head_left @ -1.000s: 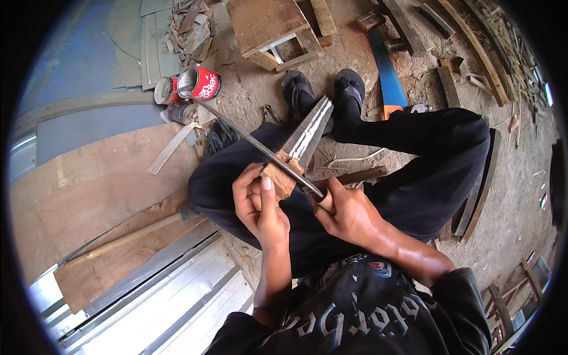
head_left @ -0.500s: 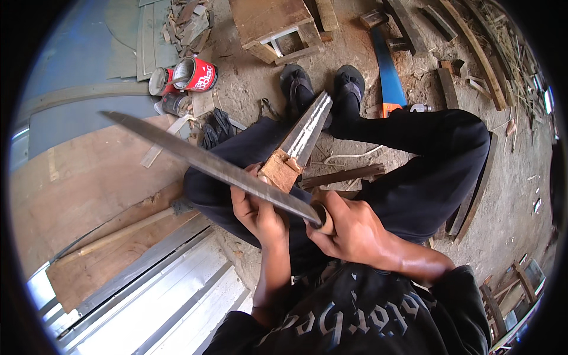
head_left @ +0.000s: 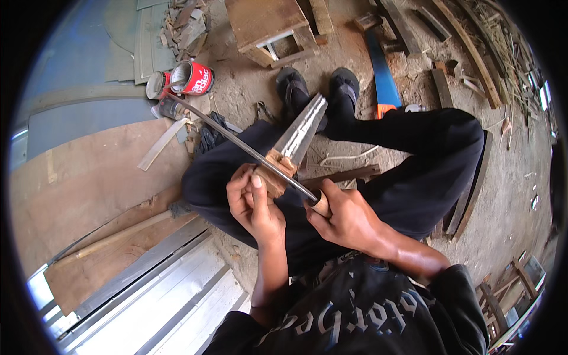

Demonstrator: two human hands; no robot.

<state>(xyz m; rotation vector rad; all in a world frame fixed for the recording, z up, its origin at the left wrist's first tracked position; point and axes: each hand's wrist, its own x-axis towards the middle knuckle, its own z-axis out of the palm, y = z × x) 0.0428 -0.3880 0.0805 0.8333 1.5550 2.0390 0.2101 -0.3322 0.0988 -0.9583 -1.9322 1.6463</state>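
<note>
Nearest, the right hand (head_left: 349,222) wraps round the handle of a long knife (head_left: 242,146), its blade slanting far left across the bare end of a wood piece (head_left: 305,131); the left hand (head_left: 258,214) pinches that end, some fingers hidden; the white-streaked length points far and slightly right. The step looks like shaving, and the next stroke calls for a firm left hold, thumb clear; the blade shows nearly edge-on, so I cannot tell whether it bites; beyond, a red can (head_left: 200,78) sits left, a saw (head_left: 384,74) lies right, and a wooden box (head_left: 266,21) is cut off at the far edge.
</note>
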